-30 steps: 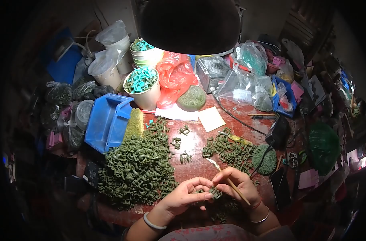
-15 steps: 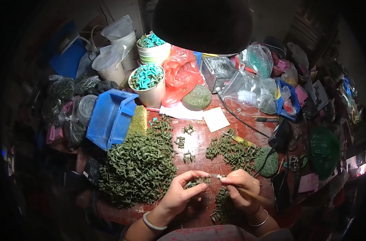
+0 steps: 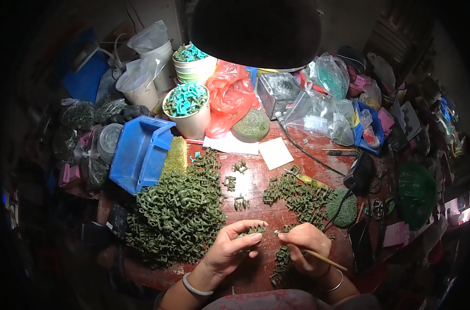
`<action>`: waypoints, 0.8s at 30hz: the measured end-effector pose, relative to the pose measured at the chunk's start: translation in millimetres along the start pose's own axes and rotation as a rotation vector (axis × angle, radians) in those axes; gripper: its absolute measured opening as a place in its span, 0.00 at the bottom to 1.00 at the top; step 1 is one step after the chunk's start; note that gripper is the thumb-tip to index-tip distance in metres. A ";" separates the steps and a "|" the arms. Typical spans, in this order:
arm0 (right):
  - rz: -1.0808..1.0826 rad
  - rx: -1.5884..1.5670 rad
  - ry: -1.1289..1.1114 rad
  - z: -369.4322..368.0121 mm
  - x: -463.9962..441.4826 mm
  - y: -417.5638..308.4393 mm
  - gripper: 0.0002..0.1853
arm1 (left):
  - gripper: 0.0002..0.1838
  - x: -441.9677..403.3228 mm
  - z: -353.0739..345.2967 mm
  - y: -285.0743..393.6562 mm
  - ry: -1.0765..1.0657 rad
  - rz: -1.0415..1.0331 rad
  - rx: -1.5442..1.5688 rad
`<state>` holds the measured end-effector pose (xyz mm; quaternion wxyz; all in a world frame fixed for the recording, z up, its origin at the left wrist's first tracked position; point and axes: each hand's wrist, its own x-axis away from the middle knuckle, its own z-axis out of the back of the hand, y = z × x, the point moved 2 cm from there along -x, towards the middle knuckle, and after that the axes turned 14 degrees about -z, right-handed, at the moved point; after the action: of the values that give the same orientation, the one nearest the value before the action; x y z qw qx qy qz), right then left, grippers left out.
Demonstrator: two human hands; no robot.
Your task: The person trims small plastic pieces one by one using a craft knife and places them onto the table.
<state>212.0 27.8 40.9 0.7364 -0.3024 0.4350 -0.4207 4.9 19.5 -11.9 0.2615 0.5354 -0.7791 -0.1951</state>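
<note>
Between the thumb and fingers of my left hand (image 3: 228,251) is a small green piece (image 3: 255,229). My right hand (image 3: 308,248) is closed around a thin wooden-handled tool (image 3: 325,258), whose tip points left, just short of the green piece. A large heap of green pieces (image 3: 178,217) lies to the left of my left hand. A smaller group of green pieces (image 3: 297,199) is beyond my right hand, and a few single pieces (image 3: 240,201) sit between the two. More green pieces (image 3: 280,266) lie between my wrists.
Behind the heap stand a blue bin (image 3: 142,155) and a cup of turquoise pieces (image 3: 191,121). A round green block (image 3: 250,125), a yellow paper pad (image 3: 275,153) and a red bag (image 3: 229,98) are farther back. A cable (image 3: 307,152) runs to a black adapter (image 3: 359,170).
Both hands have moved apart slightly from where they met a second ago. The tool, earlier pointing up and away, now points left toward the green piece. The whole view has shifted a little.
</note>
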 end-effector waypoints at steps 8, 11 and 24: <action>0.001 -0.014 -0.033 -0.9 0.7 2.6 0.15 | 0.18 -1.0 2.1 -0.8 -0.008 0.038 0.074; 0.003 0.045 0.012 0.6 0.3 2.8 0.14 | 0.17 -0.5 -1.1 -1.0 0.038 0.030 0.059; -0.223 -0.193 -0.109 4.6 1.2 -0.2 0.12 | 0.16 0.8 -9.0 5.8 -0.020 -0.126 -0.267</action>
<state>216.4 27.0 42.7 0.6750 -0.4405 0.3965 -0.4394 6.0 20.5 -1.3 0.3099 0.5419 -0.7134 -0.3184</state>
